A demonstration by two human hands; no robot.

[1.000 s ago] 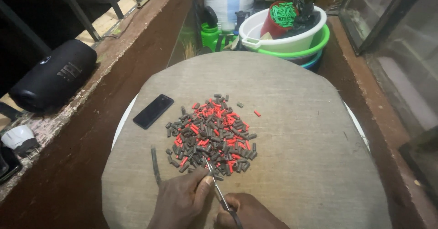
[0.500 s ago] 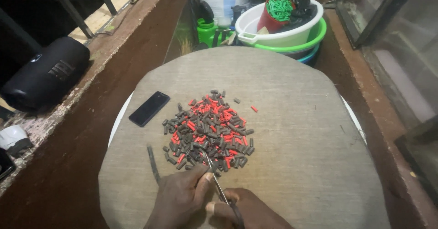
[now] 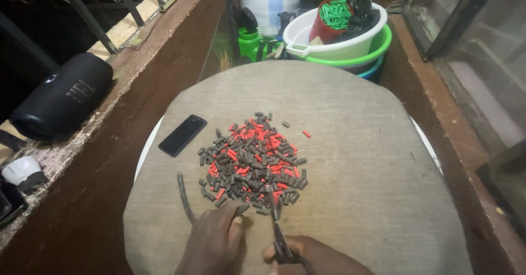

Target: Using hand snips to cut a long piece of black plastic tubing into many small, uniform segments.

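Observation:
A heap of several short cut pieces [image 3: 252, 157], dark grey and red, lies on a round cloth-covered table [image 3: 350, 160]. My left hand [image 3: 215, 242] rests at the near edge of the heap, pinching a dark grey tube piece [image 3: 241, 209] whose long tail [image 3: 184, 198] curves off to the left. My right hand [image 3: 315, 256] grips a pair of scissors [image 3: 279, 231], blades pointing up into the heap beside the pinched piece.
A black phone [image 3: 182, 135] lies left of the heap. Stacked white and green basins [image 3: 342, 42] with a red cup of green pieces stand at the back, beside a green bottle [image 3: 251, 39]. A black cylindrical speaker [image 3: 60, 102] lies on the left ledge.
The camera has tilted, so the heap sits slightly higher in view. Both hands stay at the near edge of the heap with the scissors.

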